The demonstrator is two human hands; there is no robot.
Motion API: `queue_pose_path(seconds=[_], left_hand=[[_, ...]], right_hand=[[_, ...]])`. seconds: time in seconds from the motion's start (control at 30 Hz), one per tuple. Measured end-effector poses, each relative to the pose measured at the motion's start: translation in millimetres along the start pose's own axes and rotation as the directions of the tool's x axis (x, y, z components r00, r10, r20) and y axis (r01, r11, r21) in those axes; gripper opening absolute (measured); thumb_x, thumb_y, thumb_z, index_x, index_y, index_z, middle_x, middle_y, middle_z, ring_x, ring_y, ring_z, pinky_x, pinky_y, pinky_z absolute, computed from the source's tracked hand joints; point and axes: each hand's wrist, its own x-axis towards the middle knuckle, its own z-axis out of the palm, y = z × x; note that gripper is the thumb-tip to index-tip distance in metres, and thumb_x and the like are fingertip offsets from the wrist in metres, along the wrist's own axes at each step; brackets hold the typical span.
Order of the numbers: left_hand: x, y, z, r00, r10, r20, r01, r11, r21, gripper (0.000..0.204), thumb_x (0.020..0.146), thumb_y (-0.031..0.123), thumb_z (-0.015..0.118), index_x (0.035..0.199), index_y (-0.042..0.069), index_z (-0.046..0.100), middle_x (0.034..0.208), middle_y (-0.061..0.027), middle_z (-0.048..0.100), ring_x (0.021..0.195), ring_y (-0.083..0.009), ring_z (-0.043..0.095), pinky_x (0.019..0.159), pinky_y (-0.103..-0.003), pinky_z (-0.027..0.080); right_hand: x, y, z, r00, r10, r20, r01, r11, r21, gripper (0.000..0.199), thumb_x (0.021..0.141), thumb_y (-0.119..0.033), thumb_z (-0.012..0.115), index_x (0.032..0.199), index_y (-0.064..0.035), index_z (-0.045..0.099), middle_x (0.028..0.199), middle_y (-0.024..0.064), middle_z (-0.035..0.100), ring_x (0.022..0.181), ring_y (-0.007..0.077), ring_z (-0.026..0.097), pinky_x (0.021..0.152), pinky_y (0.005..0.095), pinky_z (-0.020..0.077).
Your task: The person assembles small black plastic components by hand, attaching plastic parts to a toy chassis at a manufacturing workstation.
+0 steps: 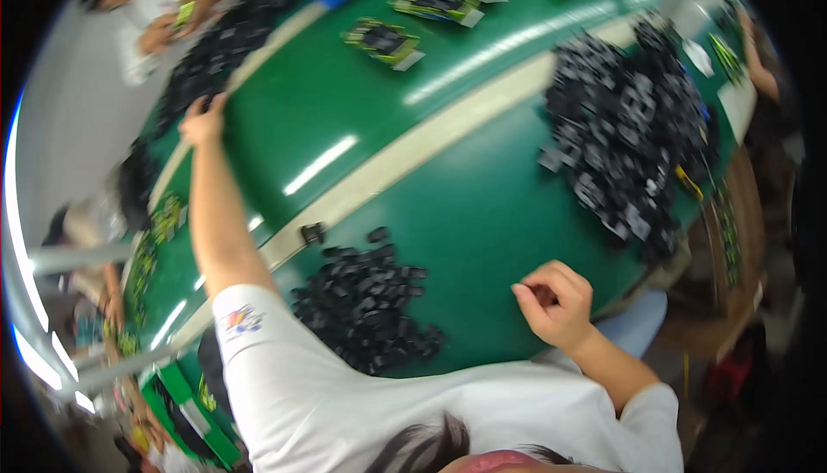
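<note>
Curled fingers of the right hand [556, 302] are pinching inward over the green belt surface [482, 214], though any part held there is too small to confirm; the left hand [203, 120] is reaching far out, touching the distant heap of black parts [207, 59], its grasp unclear. Lying left of the right hand and nearer to it, the small pile of black plastic clips [370, 305] is spreading loosely; these are blocky, matte pieces, while a larger heap [629, 128] is sitting beyond.

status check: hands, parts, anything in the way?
Left hand stretched out to far pile of black parts, grip unclear. Right hand curled, pinching, contents hidden. Near pile between arms, nothing blocking.
</note>
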Motion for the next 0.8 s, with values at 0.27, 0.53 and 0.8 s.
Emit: queue_pose_path(seconds=[0.27, 0.53, 0.8], left_hand=[[-66, 94, -35, 0.769, 0.514, -0.379, -0.596, 0.792, -0.134, 0.047, 0.074, 0.034, 0.075, 0.112, 0.009, 0.062, 0.121, -0.0217, 0.054, 0.118, -0.0359, 0.046, 0.099, -0.046, 0.038], [-361, 308, -162, 0.04, 0.995, 0.092, -0.7, 0.093, -0.708, 0.063, 0.075, 0.012, 0.07, 0.133, 0.014, 0.046, 0.136, -0.0174, 0.044, 0.12, -0.0379, 0.047, 0.098, -0.043, 0.043], [-356, 284, -186, 0.513, 0.853, 0.094, -0.57, 0.42, -0.706, 0.02, 0.082, 0.008, 0.057, 0.099, 0.0, 0.064, 0.09, -0.0187, 0.067, 0.082, -0.0339, 0.065, 0.073, -0.04, 0.052]], right_hand=[[-4, 2, 5, 1.0, 0.012, 0.018, -0.011, 1.0, -0.021, 0.014, 0.075, -0.009, 0.073, 0.069, -0.0051, 0.06, 0.065, 0.0036, 0.06, 0.045, 0.0125, 0.053, 0.042, 0.0242, 0.0406], [-11, 6, 1, 0.997, -0.065, 0.032, 0.064, 0.997, 0.054, 0.014, 0.077, -0.01, 0.071, 0.071, -0.0031, 0.06, 0.066, 0.0078, 0.059, 0.052, 0.0187, 0.058, 0.049, 0.0293, 0.0457], [-14, 17, -6, 0.992, -0.127, 0.023, 0.122, 0.981, 0.154, 0.009, 0.078, -0.007, 0.069, 0.077, -0.0007, 0.063, 0.071, 0.0091, 0.061, 0.055, 0.0166, 0.059, 0.052, 0.0282, 0.0462]])
